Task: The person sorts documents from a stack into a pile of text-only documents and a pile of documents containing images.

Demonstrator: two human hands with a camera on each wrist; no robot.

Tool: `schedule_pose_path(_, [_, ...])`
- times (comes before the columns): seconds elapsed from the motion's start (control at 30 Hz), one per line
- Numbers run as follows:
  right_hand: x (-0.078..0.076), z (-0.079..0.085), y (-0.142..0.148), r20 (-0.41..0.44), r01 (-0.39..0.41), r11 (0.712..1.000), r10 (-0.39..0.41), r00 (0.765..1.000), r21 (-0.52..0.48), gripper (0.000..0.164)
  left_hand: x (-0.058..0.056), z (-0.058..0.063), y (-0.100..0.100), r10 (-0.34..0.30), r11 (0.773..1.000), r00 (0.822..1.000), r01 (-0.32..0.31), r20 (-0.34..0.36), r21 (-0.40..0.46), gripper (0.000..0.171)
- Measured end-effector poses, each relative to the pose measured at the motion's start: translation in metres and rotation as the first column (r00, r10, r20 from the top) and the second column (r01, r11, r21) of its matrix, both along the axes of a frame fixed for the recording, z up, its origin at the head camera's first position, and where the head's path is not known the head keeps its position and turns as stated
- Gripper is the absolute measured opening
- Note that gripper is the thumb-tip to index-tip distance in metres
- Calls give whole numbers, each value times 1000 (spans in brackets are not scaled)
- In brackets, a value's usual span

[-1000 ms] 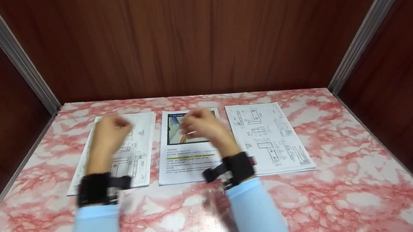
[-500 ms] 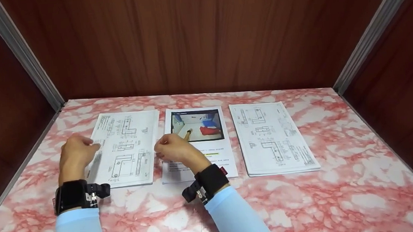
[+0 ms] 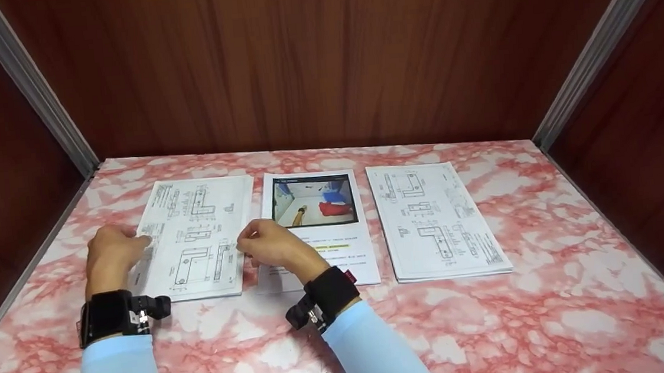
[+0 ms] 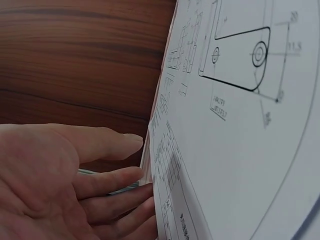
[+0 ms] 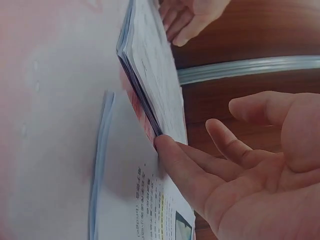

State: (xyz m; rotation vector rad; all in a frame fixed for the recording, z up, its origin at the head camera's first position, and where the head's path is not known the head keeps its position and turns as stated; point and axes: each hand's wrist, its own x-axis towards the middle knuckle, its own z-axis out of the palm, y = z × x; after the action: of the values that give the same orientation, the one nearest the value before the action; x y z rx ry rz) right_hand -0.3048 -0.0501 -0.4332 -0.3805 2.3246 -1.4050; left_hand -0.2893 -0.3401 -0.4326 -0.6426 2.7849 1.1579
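On the left of the table lies a stack of paper sheets (image 3: pixel 207 261) printed with technical line drawings. My left hand (image 3: pixel 111 254) is at its left side; in the left wrist view the fingers (image 4: pixel 107 182) extend to the paper's edge, with the thumb apart from them. At the opposite side, my right hand (image 3: pixel 274 247) sits between this stack and the middle one. The right wrist view shows a fingertip (image 5: pixel 166 142) at the left stack's side edge, thumb and index finger raised off it. Neither hand grips anything.
A middle stack (image 3: pixel 315 235) bears a colour photo and text with a yellow-highlighted line. To its right lies another drawing stack (image 3: pixel 439 225). The red-and-white marbled table (image 3: pixel 553 287) is bounded by dark wooden panels (image 3: pixel 310 63) at the back and sides.
Both hands have come left and down from above the stacks to either side of the left stack. Over the last half second they moved slightly further left. The stacks keep their layout.
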Motion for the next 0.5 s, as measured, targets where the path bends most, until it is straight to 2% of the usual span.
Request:
schedule_pose_path(0.2, [5, 4, -3, -91, -43, 993, 53, 994, 108, 20, 2, 4, 0, 6, 1000, 1000, -6, 16, 31, 68])
schedule_pose_path(0.4, [6, 4, -6, -50, -105, 989, 111, 993, 105, 19, 3, 5, -2, 19, 1000, 999, -20, 26, 23, 66])
schedule_pose_path(0.5, [7, 5, -7, -53, -108, 987, 115, 992, 119, 19, 3, 6, -2, 24, 1000, 999, -24, 21, 0, 64])
